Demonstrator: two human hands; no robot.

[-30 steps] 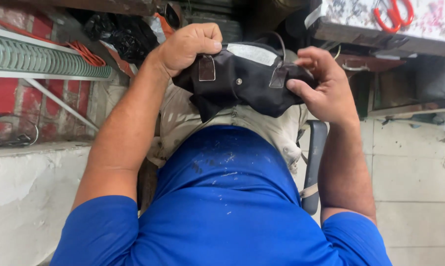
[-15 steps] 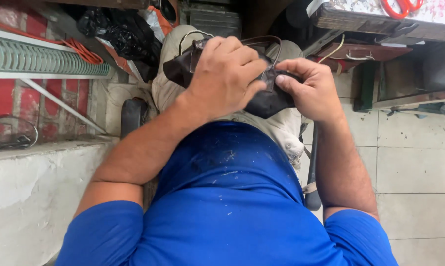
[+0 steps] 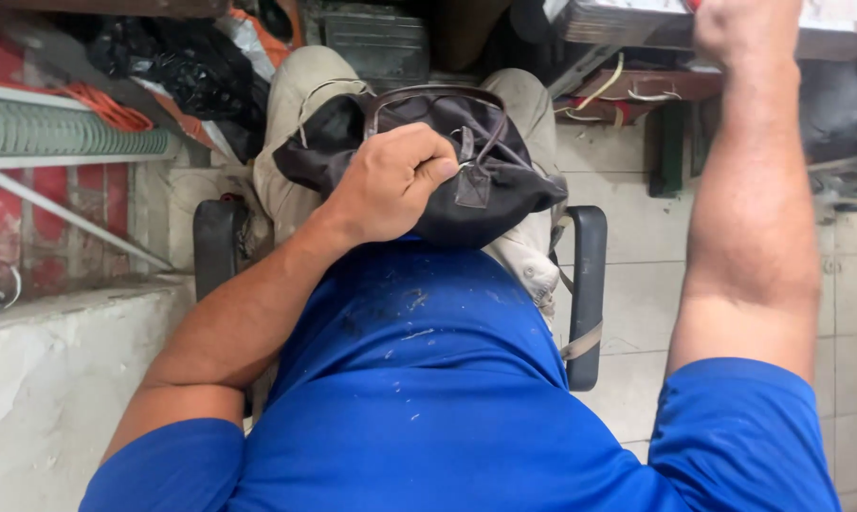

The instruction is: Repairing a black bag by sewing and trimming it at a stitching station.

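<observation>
Right hand (image 3: 746, 28) has left the dark bag (image 3: 485, 161), now raised at upper right, fingers cut off, grip untellable | left hand (image 3: 391, 185) fingers pinch bag on lap, frame centre

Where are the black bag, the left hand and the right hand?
black bag (image 3: 514, 185), head view, on its dark fabric side.
left hand (image 3: 391, 185), head view, on the back of the hand.
right hand (image 3: 746, 28), head view, on the knuckles.
</observation>
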